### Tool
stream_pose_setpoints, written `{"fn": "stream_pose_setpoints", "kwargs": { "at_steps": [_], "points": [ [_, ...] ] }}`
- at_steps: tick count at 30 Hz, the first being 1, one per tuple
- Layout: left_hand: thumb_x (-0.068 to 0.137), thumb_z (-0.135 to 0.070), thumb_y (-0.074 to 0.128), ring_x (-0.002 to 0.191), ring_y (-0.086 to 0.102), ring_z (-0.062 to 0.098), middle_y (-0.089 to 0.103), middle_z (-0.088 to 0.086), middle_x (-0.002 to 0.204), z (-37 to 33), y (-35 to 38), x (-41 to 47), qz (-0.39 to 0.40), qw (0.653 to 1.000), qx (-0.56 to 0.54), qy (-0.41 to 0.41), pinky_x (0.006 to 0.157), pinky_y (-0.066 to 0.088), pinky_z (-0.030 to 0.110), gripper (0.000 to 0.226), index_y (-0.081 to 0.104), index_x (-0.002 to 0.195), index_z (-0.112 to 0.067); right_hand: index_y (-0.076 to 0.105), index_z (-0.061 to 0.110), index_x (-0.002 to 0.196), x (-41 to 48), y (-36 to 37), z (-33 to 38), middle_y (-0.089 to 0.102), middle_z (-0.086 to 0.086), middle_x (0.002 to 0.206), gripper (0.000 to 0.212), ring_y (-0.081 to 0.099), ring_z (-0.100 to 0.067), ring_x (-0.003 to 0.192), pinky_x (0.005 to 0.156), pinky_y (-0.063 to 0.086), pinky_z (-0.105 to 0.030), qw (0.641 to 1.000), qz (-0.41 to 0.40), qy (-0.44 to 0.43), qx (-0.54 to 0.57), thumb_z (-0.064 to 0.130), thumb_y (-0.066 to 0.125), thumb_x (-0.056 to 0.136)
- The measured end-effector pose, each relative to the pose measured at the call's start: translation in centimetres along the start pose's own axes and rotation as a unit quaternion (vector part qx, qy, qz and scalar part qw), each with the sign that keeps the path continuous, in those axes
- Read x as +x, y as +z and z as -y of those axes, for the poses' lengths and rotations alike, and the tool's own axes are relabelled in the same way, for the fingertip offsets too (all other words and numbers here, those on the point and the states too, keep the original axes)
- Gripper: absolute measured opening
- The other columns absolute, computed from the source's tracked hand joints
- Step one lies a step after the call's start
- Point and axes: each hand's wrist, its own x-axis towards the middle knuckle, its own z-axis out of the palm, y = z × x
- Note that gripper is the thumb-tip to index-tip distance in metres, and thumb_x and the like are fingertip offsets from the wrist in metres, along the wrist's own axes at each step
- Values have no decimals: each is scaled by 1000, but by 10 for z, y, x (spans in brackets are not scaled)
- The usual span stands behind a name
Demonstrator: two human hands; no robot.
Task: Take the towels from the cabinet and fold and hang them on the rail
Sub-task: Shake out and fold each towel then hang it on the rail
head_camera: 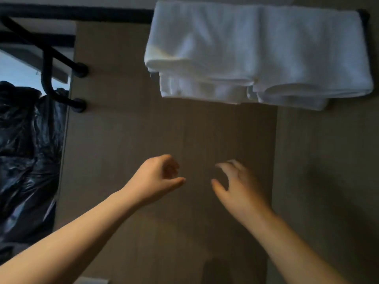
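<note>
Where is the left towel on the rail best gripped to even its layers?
Probably by its bottom edge, pinching both lower corners from below and in front. The left towel drapes over the rail, so only that edge hangs free, and its back layer hangs lower than the front. The left hand and right hand are below it, empty.

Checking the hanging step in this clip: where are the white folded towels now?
In the head view, the white folded towels hang over the black metal rail at upper right, above and clear of the left hand and the right hand.
</note>
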Motion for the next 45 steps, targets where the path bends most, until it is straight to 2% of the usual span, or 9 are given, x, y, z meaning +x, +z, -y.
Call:
{"fn": "stream_pose_setpoints", "kwargs": {
  "at_steps": [4,8,10,14,18,21,28,38,45],
  "points": [
    [82,-35,73,86,62,9,65,-6,96,25,54,-65,88,994,63,8,77,52,27,28,63,102,-18,62,21,121,-70,36,-24,60,3,120,32,56,-18,115,97,45,-31,994,97,33,24,30,63,91],
    [87,-43,64,98,57,4,60,-12,111,46,107,-135,156,982,100,-24,79,45,15,35,57,116,-26,61,26,124,-141,70,-42,59,10,118,34,56,-9,113,95,44,-23,977,197,70,31,35,64,91],
    [88,-43,63,102,57,6,59,-10,115,52,128,-166,185,976,99,-54,83,44,17,37,56,120,-25,61,27,123,-173,85,-48,60,11,117,35,57,-9,111,94,47,-25,964,249,89,39,36,64,90],
    [88,-40,63,105,58,14,60,-2,116,58,164,-225,225,962,101,-119,86,42,23,37,57,118,-19,61,28,123,-228,109,-56,60,10,118,34,57,-10,112,93,47,-27,933,338,114,51,37,63,90],
    [87,-45,62,92,55,5,55,-11,106,58,185,-285,262,939,99,-201,71,35,10,36,56,117,-26,59,29,122,-273,128,-58,57,11,118,33,56,-8,110,91,45,-23,898,411,131,87,37,63,91],
    [86,-47,62,90,52,0,52,-18,104,58,187,-327,279,917,87,-271,71,37,6,35,55,117,-32,59,31,121,-298,141,-52,56,13,117,31,57,-6,103,88,45,-21,876,451,131,107,38,62,91],
    [88,-45,63,104,55,0,56,-15,119,82,151,-373,262,887,80,-372,90,46,15,41,54,125,-32,57,32,123,-320,179,8,56,15,118,31,54,-3,106,86,45,-18,838,518,100,142,36,62,92],
    [87,-44,64,99,56,-1,59,-18,112,178,32,-420,226,865,80,-441,88,48,16,33,57,118,-34,57,38,124,-311,244,138,57,18,123,34,52,1,110,84,38,-12,822,539,84,164,39,64,91],
    [87,-39,66,96,56,-1,59,-16,109,254,-65,-447,203,861,86,-459,87,50,19,32,59,118,-31,58,36,125,-302,287,237,59,18,119,35,49,6,97,75,38,-9,824,528,101,179,36,65,90]
  ]
}}
